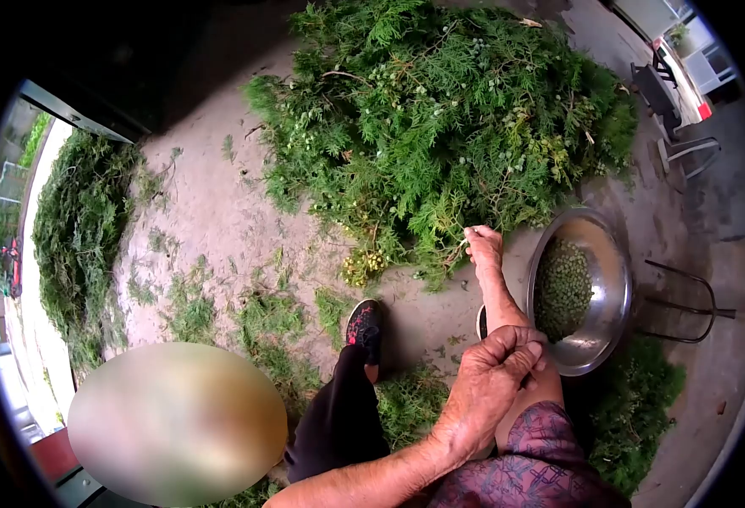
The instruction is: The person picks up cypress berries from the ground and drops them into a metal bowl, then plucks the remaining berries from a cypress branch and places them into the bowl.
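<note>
My right hand (pixel 484 247) reaches to the near edge of a big heap of green conifer branches (pixel 448 127). Its fingers are pinched on a thin sprig (pixel 455 251) at the heap's front. Closer to me, my left hand (pixel 497 366) is closed, thumb pressed to the fingers; whatever it may hold is hidden. It crosses over my right forearm, beside the rim of a steel bowl (pixel 616 292). Inside the tilted-looking bowl lie many small round green cones (pixel 563 289). Similar pale green cones dot the heap.
A foot in a black and red shoe (pixel 363 325) rests on the concrete floor (pixel 211 199), amid scattered sprigs. More branches lie at left (pixel 85 237) by the doorway and beneath the bowl's right side (pixel 635 415). Metal legs (pixel 685 317) stand right of the bowl. A blurred oval covers the lower left.
</note>
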A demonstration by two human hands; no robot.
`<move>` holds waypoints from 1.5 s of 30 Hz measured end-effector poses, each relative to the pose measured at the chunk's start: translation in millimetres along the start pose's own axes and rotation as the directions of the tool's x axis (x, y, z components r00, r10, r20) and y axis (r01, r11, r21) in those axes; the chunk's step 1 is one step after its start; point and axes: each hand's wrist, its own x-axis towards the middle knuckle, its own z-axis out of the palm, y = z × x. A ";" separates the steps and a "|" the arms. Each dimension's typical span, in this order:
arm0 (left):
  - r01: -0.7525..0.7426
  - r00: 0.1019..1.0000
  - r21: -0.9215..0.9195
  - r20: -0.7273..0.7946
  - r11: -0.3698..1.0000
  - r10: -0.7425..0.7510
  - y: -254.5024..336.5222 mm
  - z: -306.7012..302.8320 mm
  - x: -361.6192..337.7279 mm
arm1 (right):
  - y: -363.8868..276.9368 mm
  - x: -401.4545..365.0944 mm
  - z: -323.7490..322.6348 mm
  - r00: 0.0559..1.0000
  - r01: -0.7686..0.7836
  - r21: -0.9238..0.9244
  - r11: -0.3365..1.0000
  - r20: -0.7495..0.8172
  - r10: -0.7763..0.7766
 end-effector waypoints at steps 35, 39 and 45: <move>-0.424 0.901 -0.159 -0.178 0.892 0.396 55.1 -2.1 10.3 | -158.5 -260.3 -116.3 0.578 0.815 0.093 0.572 -0.046 -0.815; -0.435 0.888 -0.137 -0.228 0.890 0.399 52.5 6.6 7.6 | -165.9 -258.0 -124.1 0.631 0.776 0.123 0.619 -0.181 -0.755; -0.480 0.874 -0.154 -0.161 0.864 0.458 46.7 3.8 12.6 | -161.2 -246.4 -119.7 0.631 0.775 0.021 0.631 -0.061 -0.773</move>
